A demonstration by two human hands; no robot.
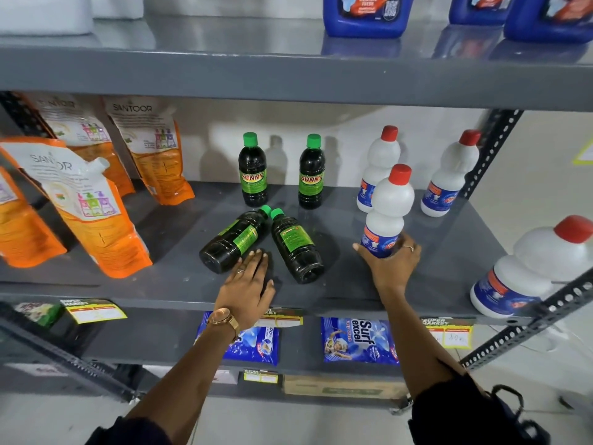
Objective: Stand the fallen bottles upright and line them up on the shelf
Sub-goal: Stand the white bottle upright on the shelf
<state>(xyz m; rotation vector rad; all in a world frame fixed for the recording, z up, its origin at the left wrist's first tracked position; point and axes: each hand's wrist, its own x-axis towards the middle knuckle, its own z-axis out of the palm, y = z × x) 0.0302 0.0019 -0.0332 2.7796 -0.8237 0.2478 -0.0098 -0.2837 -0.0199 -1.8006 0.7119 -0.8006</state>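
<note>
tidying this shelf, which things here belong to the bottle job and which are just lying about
Job:
two fallen Sunny bottles
two standing Sunny bottles
white red-capped bottle in right hand
left hand

Lying about:
Santoor pouches
Surf Excel packets
blue jugs

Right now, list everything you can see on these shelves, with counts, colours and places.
Jugs: three, blue, top shelf, right.
Pouches: five, orange and white, middle shelf, left.
Standing dark bottles: two, green caps, middle shelf, back.
Fallen dark bottles: two, green caps, middle shelf, centre.
White bottles: four, red caps, middle shelf, right; one held upright.
Sachets: two, blue, lower shelf.
Price tags: yellow, shelf edges.
Left hand: flat beside a fallen bottle.
Right hand: fingers around a white bottle's base.
</note>
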